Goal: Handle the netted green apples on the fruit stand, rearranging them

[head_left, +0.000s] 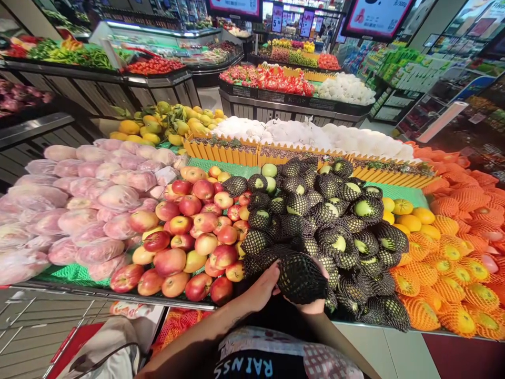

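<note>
Both of my hands are at a fruit in a black foam net [302, 278], near the front edge of the display. My left hand [263, 287] pinches the net at the fruit's left side. Around the fruit's right side and underneath curls my right hand [315, 304], its fingers partly hidden by the net. Behind and to the right lies a pile of green fruits in black nets [335, 242]. Loose red and yellow apples [197, 247] are heaped to the left.
Bagged pink fruits [98, 210] fill the far left, oranges in orange nets [450, 263] the right. A low orange fence [300, 153] crosses behind. A wire cart [43, 326] holding a pale bag [106, 347] is at the lower left.
</note>
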`<state>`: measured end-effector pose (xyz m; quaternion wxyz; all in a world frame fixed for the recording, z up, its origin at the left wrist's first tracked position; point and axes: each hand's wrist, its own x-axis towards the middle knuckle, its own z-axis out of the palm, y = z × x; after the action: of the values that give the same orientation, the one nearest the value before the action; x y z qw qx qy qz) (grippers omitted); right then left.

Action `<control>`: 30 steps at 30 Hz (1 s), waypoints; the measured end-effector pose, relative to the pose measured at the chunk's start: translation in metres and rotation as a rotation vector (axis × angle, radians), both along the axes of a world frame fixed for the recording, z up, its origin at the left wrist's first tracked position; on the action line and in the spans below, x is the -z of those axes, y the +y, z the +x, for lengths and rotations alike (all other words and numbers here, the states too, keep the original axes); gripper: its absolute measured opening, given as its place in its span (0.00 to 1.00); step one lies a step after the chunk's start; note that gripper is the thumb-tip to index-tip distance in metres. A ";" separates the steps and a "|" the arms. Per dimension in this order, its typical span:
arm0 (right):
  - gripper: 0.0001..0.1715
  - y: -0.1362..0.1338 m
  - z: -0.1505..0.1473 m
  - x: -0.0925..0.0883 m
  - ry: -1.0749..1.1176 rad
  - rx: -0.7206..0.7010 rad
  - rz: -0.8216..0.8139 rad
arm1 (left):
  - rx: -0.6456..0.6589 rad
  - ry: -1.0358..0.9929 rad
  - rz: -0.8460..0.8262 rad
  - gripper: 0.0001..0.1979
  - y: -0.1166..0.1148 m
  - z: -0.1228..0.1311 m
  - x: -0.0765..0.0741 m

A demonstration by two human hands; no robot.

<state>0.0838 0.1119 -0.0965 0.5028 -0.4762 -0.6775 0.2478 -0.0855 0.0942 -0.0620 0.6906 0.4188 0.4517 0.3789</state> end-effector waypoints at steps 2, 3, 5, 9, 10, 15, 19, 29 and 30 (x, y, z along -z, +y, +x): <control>0.40 0.000 0.002 -0.006 0.080 -0.066 0.077 | 0.003 -0.052 0.097 0.54 0.000 -0.001 0.003; 0.39 0.000 0.004 -0.012 0.099 -0.107 0.102 | 0.006 -0.104 0.118 0.54 0.000 -0.002 0.005; 0.43 0.005 0.008 -0.029 0.020 -0.201 0.082 | -0.013 -0.224 0.071 0.52 0.004 -0.003 0.010; 0.59 0.031 0.019 -0.066 -0.357 -0.346 -0.062 | -0.223 -0.219 0.037 0.42 0.040 -0.018 0.007; 0.59 0.042 0.021 -0.071 -0.424 -0.327 -0.068 | -0.280 -0.148 0.098 0.39 0.059 -0.026 0.002; 0.42 0.098 0.007 -0.061 -0.679 -0.063 -0.018 | -0.408 0.568 0.617 0.34 0.189 -0.071 -0.040; 0.50 0.118 -0.021 -0.037 -0.864 0.013 -0.025 | -0.191 1.205 0.774 0.40 0.276 -0.079 -0.054; 0.42 0.118 -0.010 -0.025 -0.385 0.175 -0.016 | 0.286 1.483 0.502 0.55 0.363 -0.052 -0.056; 0.42 0.115 -0.008 -0.026 -0.280 0.236 0.047 | 0.251 1.494 0.514 0.58 0.357 -0.054 -0.058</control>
<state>0.0760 0.2267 -0.0708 0.4399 -0.5704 -0.6860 0.1027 -0.1394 0.4512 -0.0038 0.1247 0.7557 0.6429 0.0095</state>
